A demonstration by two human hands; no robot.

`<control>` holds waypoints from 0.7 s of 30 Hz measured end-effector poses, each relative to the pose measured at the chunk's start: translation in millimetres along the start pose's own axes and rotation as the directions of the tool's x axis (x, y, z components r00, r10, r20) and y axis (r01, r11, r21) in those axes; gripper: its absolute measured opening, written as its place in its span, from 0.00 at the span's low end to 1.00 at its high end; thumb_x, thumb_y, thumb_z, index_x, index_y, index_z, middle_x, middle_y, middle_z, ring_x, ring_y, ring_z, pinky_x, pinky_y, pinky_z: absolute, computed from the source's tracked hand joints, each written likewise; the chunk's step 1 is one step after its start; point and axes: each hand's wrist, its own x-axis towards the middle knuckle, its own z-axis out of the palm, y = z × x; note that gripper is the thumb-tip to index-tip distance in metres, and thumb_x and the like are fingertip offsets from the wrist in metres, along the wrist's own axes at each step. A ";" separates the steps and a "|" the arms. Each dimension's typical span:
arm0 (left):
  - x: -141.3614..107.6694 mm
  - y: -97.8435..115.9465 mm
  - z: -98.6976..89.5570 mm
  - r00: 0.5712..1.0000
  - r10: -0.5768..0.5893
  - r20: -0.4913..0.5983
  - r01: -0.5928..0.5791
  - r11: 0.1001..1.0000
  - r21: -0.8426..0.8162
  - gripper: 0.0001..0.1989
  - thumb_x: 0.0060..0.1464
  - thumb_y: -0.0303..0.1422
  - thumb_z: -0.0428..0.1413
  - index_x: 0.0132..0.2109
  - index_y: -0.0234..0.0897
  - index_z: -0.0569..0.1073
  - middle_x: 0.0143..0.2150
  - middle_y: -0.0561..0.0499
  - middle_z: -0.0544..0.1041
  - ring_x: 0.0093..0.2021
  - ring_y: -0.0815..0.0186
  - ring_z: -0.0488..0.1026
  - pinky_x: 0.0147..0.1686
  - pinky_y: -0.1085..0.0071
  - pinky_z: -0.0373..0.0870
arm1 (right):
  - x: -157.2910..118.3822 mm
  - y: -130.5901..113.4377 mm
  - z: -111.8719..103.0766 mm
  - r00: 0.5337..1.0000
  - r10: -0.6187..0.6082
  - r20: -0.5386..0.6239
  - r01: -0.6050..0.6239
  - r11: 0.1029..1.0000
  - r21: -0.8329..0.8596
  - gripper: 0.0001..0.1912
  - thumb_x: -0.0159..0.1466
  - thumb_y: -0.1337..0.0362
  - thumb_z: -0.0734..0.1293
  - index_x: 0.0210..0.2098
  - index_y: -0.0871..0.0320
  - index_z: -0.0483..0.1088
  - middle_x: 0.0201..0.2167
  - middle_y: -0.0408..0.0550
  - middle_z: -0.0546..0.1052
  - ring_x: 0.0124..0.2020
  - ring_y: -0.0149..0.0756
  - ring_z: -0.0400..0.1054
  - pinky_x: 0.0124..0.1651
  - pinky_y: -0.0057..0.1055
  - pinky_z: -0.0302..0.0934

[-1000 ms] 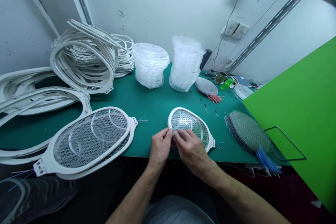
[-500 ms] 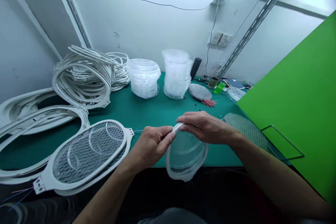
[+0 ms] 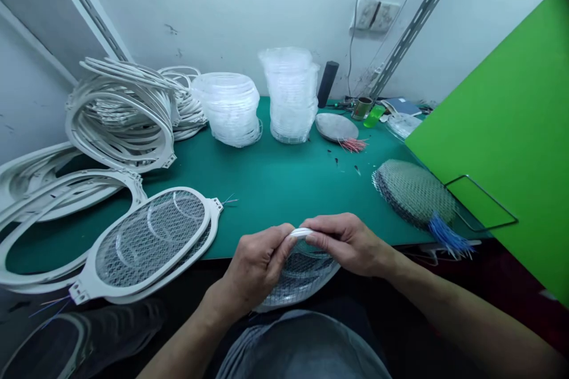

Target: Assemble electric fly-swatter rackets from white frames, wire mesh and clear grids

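Zapper racket (image 3: pixel 302 281) hangs low, just past the front edge of the bench (image 3: pixel 275 201); our left hand (image 3: pixel 258 269) and right hand (image 3: pixel 347 244) pinch its white rim (image 3: pixel 302 233) from both sides.

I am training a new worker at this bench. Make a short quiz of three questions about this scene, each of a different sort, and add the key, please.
1. True or false: the left hand and the right hand both touch the white rim of the mesh racket frame.
2. Which colour are the wires at the mesh stack on the right: A red, B blue, C yellow?
3. Fill in: the clear plastic rings stand on a ____ bench mat.

Key: 1 true; 2 B; 3 green.
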 end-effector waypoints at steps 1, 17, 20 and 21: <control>-0.3 0.3 1.2 1.000 0.001 0.008 -0.001 1.000 0.004 0.11 0.70 0.35 0.51 0.43 0.37 0.76 0.33 0.51 0.77 0.31 0.69 0.72 0.35 0.74 0.69 | -1.0 0.0 0.2 1.000 0.009 0.021 -0.009 1.000 0.010 0.14 0.74 0.57 0.64 0.40 0.59 0.78 0.33 0.45 0.77 0.33 0.31 0.67 0.37 0.26 0.62; 13.1 -1.4 -6.7 0.938 -0.275 0.210 0.290 0.956 -0.045 0.14 0.71 0.40 0.50 0.51 0.41 0.78 0.36 0.53 0.77 0.33 0.67 0.69 0.34 0.74 0.65 | -12.0 31.0 -0.2 0.985 0.025 -0.172 -0.010 0.996 0.090 0.13 0.72 0.57 0.66 0.45 0.54 0.81 0.36 0.45 0.80 0.35 0.34 0.71 0.39 0.29 0.64; 9.0 -6.7 -3.4 0.963 -0.219 0.155 0.225 0.974 -0.021 0.14 0.70 0.39 0.51 0.44 0.39 0.79 0.30 0.55 0.73 0.29 0.69 0.65 0.32 0.75 0.62 | -13.2 35.2 -2.9 0.989 0.061 -0.133 -0.045 0.991 0.123 0.14 0.72 0.56 0.66 0.47 0.55 0.81 0.35 0.44 0.79 0.34 0.33 0.70 0.37 0.28 0.63; 7.5 -7.6 -2.0 0.966 -0.208 0.155 0.212 0.977 -0.013 0.14 0.70 0.39 0.50 0.43 0.39 0.78 0.30 0.55 0.72 0.28 0.70 0.65 0.31 0.75 0.61 | -13.4 35.5 -3.6 0.992 0.074 -0.100 -0.059 0.988 0.139 0.14 0.72 0.56 0.66 0.48 0.55 0.81 0.35 0.44 0.79 0.34 0.33 0.70 0.37 0.28 0.63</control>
